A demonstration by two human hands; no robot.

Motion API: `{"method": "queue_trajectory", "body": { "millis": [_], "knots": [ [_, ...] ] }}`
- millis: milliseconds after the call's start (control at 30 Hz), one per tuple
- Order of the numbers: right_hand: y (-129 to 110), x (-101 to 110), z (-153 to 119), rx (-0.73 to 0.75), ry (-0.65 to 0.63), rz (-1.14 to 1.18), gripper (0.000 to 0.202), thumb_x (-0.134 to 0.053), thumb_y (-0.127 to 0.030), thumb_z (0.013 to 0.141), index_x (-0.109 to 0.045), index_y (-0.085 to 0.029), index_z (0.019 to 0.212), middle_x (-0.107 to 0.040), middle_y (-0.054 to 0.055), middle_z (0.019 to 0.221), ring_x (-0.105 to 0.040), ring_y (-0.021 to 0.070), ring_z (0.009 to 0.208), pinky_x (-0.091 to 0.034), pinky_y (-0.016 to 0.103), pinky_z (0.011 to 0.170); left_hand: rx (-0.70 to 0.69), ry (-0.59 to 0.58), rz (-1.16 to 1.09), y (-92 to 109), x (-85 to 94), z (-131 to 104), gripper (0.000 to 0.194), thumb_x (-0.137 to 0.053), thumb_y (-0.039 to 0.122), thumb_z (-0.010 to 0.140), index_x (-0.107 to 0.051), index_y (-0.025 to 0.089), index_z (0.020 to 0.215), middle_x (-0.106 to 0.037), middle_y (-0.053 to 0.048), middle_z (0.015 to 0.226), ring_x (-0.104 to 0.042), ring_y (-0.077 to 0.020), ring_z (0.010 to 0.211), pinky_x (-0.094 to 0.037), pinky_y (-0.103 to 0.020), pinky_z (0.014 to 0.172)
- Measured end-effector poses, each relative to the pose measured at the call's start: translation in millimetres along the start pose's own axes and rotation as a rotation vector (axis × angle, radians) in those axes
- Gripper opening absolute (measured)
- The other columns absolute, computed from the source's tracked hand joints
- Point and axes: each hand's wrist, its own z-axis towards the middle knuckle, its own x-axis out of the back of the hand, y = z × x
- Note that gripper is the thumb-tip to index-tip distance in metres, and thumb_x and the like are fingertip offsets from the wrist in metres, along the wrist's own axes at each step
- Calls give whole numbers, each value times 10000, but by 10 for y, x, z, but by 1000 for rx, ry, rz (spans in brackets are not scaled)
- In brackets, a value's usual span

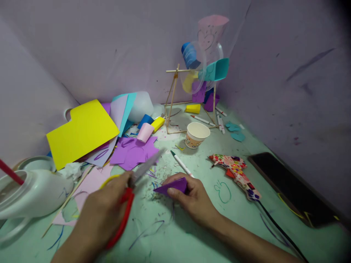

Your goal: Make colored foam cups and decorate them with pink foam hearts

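My left hand (105,210) is closed round the red and yellow handles of a pair of scissors (145,168). Their blades point up and to the right, slightly blurred, and look close together. In my right hand (194,199) a folded piece of purple paper (171,187) is pinched between thumb and fingers, its pointed end toward the left. The scissors are apart from this paper. Behind my right hand lies a marker (181,163) with a green tip. Cut purple paper (131,153) rests beyond the scissors.
A wooden-stick frame (172,95) carries a wheel with coloured paper cups. A paper cup (196,135) stands before it. To the right are a flowery glue gun (237,170) with a cord and a dark phone-like slab (290,190). Yellow card (85,131) and a white jug (41,190) are at left.
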Motion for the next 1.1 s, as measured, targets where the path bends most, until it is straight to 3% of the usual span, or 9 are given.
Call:
{"method": "queue_trajectory", "body": {
  "millis": [100,267,400,500,600,667,767,933,1100],
  "knots": [
    [-13,31,15,-58,-18,75,245,-701,-300,690,-650,-163,886,-678,50,787,-606,166,680,-466,302,638,263,-109,158,-201,137,126,381,-337,311,884,-500,182,1203,-682,-159,1061,-671,-327,864,-499,-404,646],
    [-67,50,9,-3,-89,151,352,-736,-271,664,-635,-194,993,-691,58,935,-638,191,830,-489,335,755,354,-280,83,-468,158,241,474,-386,387,859,-495,134,1245,-682,-191,1027,-650,-364,893,-477,-397,658],
    [-82,47,-11,-12,-143,161,434,-740,-188,630,-607,-217,1042,-678,54,1002,-637,218,918,-486,376,839,313,-212,81,-566,115,208,467,-432,326,844,-490,145,1271,-687,-149,1034,-644,-332,922,-476,-397,725],
    [-41,33,-25,52,-143,131,457,-692,-179,682,-561,-227,1117,-637,66,1074,-619,226,961,-479,392,863,317,34,93,-394,149,130,418,-450,352,845,-551,149,1197,-682,-152,1036,-643,-348,913,-491,-416,692],
    [16,4,-38,220,-136,-19,459,-594,-130,765,-500,-245,1199,-571,74,1153,-573,224,1043,-453,400,915,120,390,-217,32,189,16,281,-547,371,812,-586,199,1030,-692,-60,879,-663,-213,745,-514,-298,634],
    [43,-24,-50,375,-144,-155,474,-522,-93,801,-455,-256,1241,-530,77,1183,-530,221,1098,-429,405,952,-145,323,-453,353,179,-59,231,-538,286,834,-538,236,1060,-624,50,638,-594,-106,505,-463,-185,485],
    [54,-61,-76,534,-181,-279,521,-469,-90,820,-372,-254,1304,-484,97,1214,-485,224,1141,-412,415,981,-264,167,-581,679,97,-116,307,-499,204,854,-449,199,1157,-547,90,525,-493,-82,373,-371,-170,373],
    [-18,7,-81,520,-335,-248,619,-559,-153,816,-303,-242,1373,-455,123,1303,-462,246,1200,-390,432,1019,-324,219,-415,672,9,-76,82,-497,184,845,-523,187,768,-569,-8,616,-532,-142,493,-404,-251,439],
    [-105,145,-16,333,-402,-194,722,-770,-267,698,-425,-268,1332,-558,99,1265,-551,258,1140,-458,418,955,-522,155,-308,529,72,-52,47,-514,151,821,-553,177,819,-603,-94,852,-587,-202,700,-472,-306,533]
  ]
}}
